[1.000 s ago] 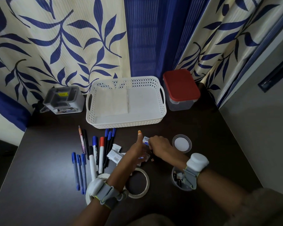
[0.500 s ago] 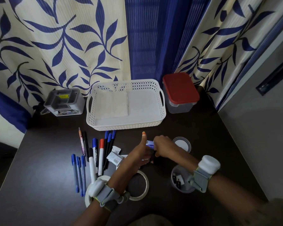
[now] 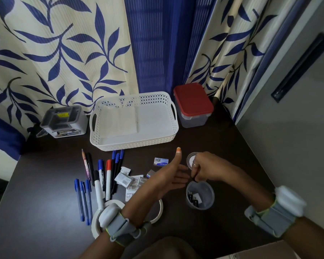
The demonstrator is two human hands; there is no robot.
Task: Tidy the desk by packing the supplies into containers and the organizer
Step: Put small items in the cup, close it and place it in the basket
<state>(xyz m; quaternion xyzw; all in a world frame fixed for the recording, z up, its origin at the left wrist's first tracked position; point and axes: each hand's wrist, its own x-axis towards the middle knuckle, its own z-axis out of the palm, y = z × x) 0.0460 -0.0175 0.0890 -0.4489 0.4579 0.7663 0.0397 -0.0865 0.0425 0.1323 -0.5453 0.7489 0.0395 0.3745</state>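
- Left hand (image 3: 173, 177): palm open and turned up, fingers straight and lying together, thumb raised upright; it sits near the middle of the desk (image 3: 232, 146), just left of the round clear cup (image 3: 200, 197).
- Right hand (image 3: 204, 169): fingers curled downward with the tips pinched together directly above the cup rim, touching the left hand's fingertips; what is pinched is too small to identify.
- Round clear cup: upright, right of centre toward the near edge; several small dark clips and a pale piece lie inside.
- Round lid (image 3: 190, 161): flat on the desk just behind the right hand, partly covered by it.
- Small staple box (image 3: 161, 162): lies flat between the basket (image 3: 133, 144) and the left thumb.
- Small packets (image 3: 127, 179): loose cluster left of the left forearm, centre of the desk.
- Pens and markers (image 3: 103, 176): loose rows left of centre; three blue pens (image 3: 83, 199) lie side by side nearer the near-left area.
- Tape rolls (image 3: 96, 221): flat at the near edge, partly under the left wrist.
- White basket: at the far edge, centre, with white sheets inside.
- Grey organizer (image 3: 64, 121): far-left corner, beside the basket.
- Red-lidded container (image 3: 193, 101): far edge, just right of the basket, lid on.
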